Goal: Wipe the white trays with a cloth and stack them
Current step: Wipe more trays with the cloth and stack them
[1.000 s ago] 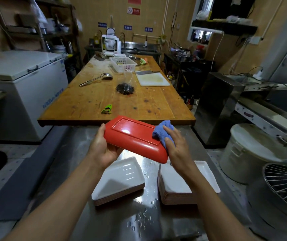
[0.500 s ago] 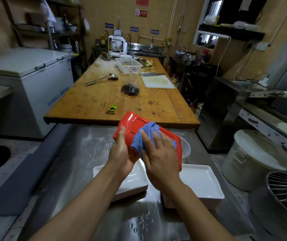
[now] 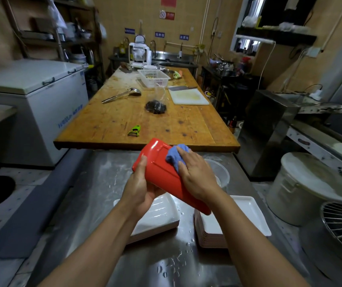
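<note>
Was a commercial kitchen, plainly. Had a long wooden prep table bearing a ladle, a white cutting board and a green peeler. Showed a wet stainless steel counter in front, a white chest freezer to the left, steel sinks against the tiled far wall, and a large lidded bucket on the floor.

- One view only, from a camera worn on the person's head, facing forward and tilted down.
- It sits close above the hands, with both forearms entering from the bottom edge.
- The steel table fills the near ground; the wooden table stretches away toward the far wall.
- The wide lens bends the edges.
</note>
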A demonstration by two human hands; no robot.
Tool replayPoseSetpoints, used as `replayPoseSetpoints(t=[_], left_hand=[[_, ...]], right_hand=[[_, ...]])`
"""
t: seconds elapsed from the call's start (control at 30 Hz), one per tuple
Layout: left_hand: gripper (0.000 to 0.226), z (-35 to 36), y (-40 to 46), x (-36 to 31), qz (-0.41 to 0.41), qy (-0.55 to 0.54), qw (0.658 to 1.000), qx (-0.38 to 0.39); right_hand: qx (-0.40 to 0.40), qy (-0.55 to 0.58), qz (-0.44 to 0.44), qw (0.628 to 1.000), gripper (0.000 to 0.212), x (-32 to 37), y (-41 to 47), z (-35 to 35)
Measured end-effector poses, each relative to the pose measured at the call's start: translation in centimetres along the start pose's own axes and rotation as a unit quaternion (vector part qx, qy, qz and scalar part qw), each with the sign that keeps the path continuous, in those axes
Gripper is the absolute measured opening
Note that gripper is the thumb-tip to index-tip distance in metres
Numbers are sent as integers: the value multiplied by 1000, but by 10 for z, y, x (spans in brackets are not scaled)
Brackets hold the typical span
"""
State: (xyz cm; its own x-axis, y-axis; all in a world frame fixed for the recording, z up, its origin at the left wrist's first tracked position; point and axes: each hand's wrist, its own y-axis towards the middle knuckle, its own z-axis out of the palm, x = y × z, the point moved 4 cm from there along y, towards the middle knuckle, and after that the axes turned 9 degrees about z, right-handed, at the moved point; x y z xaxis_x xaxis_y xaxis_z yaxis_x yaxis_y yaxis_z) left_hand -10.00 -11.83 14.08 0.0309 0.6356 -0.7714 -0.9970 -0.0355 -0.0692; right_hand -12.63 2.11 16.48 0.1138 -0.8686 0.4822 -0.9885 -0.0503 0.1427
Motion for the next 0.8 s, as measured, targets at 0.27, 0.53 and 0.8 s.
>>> replayPoseSetpoints(t=[0.27, 0.53, 0.8], left_hand=[[23, -11, 4, 11, -4, -51, 995, -81], [30, -12, 10, 11, -31, -105, 986, -126], [21, -13, 9, 12, -42, -114, 982, -143]], right_hand=[[-55, 72, 70, 993, 47, -38, -39, 13], [-116, 155, 77, 978, 49, -39, -71, 19], [-180, 178, 141, 957, 38, -70, -76, 3]])
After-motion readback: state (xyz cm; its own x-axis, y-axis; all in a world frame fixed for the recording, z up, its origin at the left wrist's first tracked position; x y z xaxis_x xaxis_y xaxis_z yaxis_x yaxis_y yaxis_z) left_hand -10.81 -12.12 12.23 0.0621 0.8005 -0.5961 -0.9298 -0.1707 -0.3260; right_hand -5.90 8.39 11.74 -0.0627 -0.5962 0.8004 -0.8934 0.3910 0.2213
